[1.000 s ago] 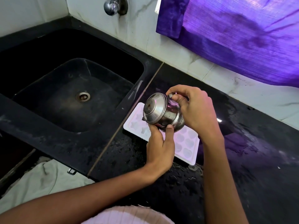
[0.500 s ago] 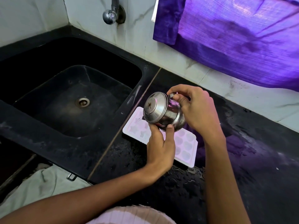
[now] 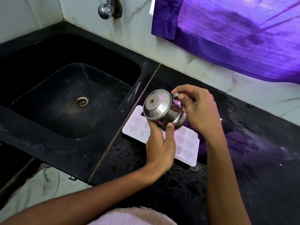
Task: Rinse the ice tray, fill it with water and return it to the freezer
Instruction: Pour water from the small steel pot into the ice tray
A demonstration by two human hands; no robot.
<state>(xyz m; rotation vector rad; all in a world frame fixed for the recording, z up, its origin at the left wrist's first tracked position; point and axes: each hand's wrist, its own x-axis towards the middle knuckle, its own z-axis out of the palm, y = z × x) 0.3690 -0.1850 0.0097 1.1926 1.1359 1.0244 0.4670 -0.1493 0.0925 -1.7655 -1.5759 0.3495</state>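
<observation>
The left hand (image 3: 159, 143) reaches up from below, thumb and fingers curled against the underside of a small steel pot (image 3: 164, 109), propping it from beneath. The right hand (image 3: 197, 108) comes from the right, its fingers pinched round the handle at the pot's rim. The pot is tipped on its side, lid facing the sink (image 3: 69, 98), and hangs just above the ice tray (image 3: 186, 142); whether water is leaving it cannot be made out, since the pouring edge is hidden behind the pot's body. The white tray lies flat on the wet black counter (image 3: 243, 159), just right of the sink's edge, its star- and heart-shaped cells facing up. A chrome tap (image 3: 105, 9) juts from the marble wall behind the sink, and a purple cloth (image 3: 235, 34) hangs above the counter at the upper right.
</observation>
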